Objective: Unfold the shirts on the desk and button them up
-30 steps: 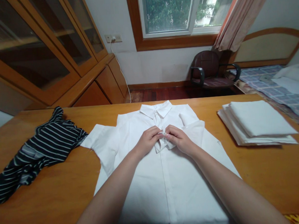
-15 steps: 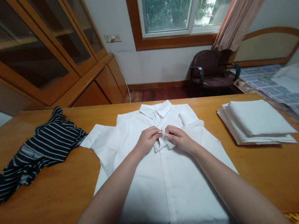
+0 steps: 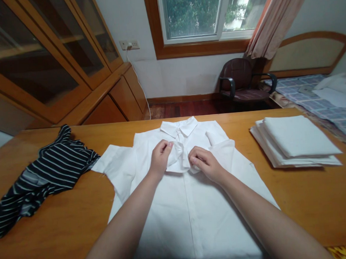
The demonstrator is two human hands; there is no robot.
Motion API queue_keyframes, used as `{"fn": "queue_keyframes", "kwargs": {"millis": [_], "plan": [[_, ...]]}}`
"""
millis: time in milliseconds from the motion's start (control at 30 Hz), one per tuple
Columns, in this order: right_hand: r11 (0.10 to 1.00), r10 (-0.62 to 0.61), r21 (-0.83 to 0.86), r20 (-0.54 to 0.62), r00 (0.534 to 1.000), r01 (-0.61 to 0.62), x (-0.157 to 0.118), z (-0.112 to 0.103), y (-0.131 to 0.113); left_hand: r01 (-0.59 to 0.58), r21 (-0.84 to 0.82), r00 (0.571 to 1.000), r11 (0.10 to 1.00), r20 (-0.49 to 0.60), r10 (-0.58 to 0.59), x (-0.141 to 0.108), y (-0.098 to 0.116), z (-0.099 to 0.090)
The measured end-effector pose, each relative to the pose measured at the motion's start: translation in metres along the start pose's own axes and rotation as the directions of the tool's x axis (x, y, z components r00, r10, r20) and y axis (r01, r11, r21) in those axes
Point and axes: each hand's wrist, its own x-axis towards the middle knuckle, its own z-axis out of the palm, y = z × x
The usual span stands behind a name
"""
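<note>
From where I stand, a white short-sleeved shirt [image 3: 173, 211] lies spread on the orange-brown wooden table [image 3: 67, 229], its collar [image 3: 187, 125] toward the window [image 3: 193, 13]; the left hand [image 3: 159, 155] has thumb and fingers pinched together on a raised fold of its front; the right hand [image 3: 207, 164] rests curled against the bunched cloth beside the placket, though I cannot tell whether its fingers close on it; a black-and-white striped garment [image 3: 58, 166] lies on the left, folded white cloths [image 3: 302, 135] are stacked on the right; beyond are a glass-doored cabinet [image 3: 92, 81], a pink curtain [image 3: 277, 21], a maroon armchair [image 3: 237, 76] and a bed with a checked cover [image 3: 296, 88]
</note>
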Motion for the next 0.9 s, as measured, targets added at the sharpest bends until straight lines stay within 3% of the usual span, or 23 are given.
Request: {"fn": "queue_keyframes", "kwargs": {"millis": [133, 200, 367, 467, 533, 600, 667, 700, 733, 800, 833, 900], "plan": [[0.999, -0.002, -0.036, -0.185, 0.983, -0.005, -0.001, -0.004, 0.003, -0.005, -0.046, 0.997, 0.999, -0.082, 0.002, 0.002, 0.000, -0.001], [0.997, 0.009, -0.074, -0.212, 0.977, -0.025, 0.000, -0.004, 0.007, -0.013, -0.027, 0.994, 1.000, -0.106, 0.011, 0.003, 0.000, -0.001], [0.950, 0.081, -0.301, 0.003, 0.997, -0.076, 0.001, 0.002, 0.009, -0.042, -0.052, 0.997, 0.998, -0.060, 0.039, 0.001, 0.001, -0.002], [0.881, 0.121, -0.465, 0.042, 0.992, -0.088, 0.001, 0.006, 0.007, -0.033, -0.114, 0.999, 0.993, -0.018, 0.031, -0.001, 0.002, -0.001], [0.882, 0.125, -0.455, -0.026, 0.992, -0.123, 0.003, 0.002, 0.006, -0.008, -0.203, 1.000, 0.979, -0.022, 0.003, -0.002, 0.001, 0.000], [0.919, 0.121, -0.346, -0.201, 0.972, -0.186, 0.005, -0.008, 0.007, 0.015, -0.321, 0.999, 0.947, -0.036, -0.028, -0.001, -0.002, 0.000], [0.952, 0.113, -0.203, -0.463, 0.879, -0.229, 0.007, -0.026, 0.009, 0.016, -0.397, 0.995, 0.917, -0.080, -0.052, 0.001, -0.006, 0.000], [0.961, 0.103, -0.144, -0.605, 0.789, -0.236, 0.007, -0.038, 0.011, 0.012, -0.405, 0.991, 0.914, -0.114, -0.064, 0.003, -0.008, 0.000], [0.966, 0.082, -0.105, -0.739, 0.668, -0.235, 0.007, -0.051, 0.013, 0.012, -0.397, 0.986, 0.918, -0.148, -0.077, 0.004, -0.010, 0.000], [0.964, 0.009, -0.093, -0.924, 0.383, -0.248, 0.004, -0.077, 0.015, 0.027, -0.354, 0.977, 0.935, -0.189, -0.100, 0.006, -0.013, 0.000], [0.957, -0.039, -0.117, -0.960, 0.278, -0.267, 0.001, -0.088, 0.014, 0.042, -0.327, 0.975, 0.944, -0.191, -0.110, 0.006, -0.014, 0.001], [0.937, -0.142, -0.179, -0.980, 0.140, -0.299, -0.004, -0.104, 0.010, 0.076, -0.272, 0.977, 0.959, -0.171, -0.125, 0.007, -0.014, 0.001]]}}
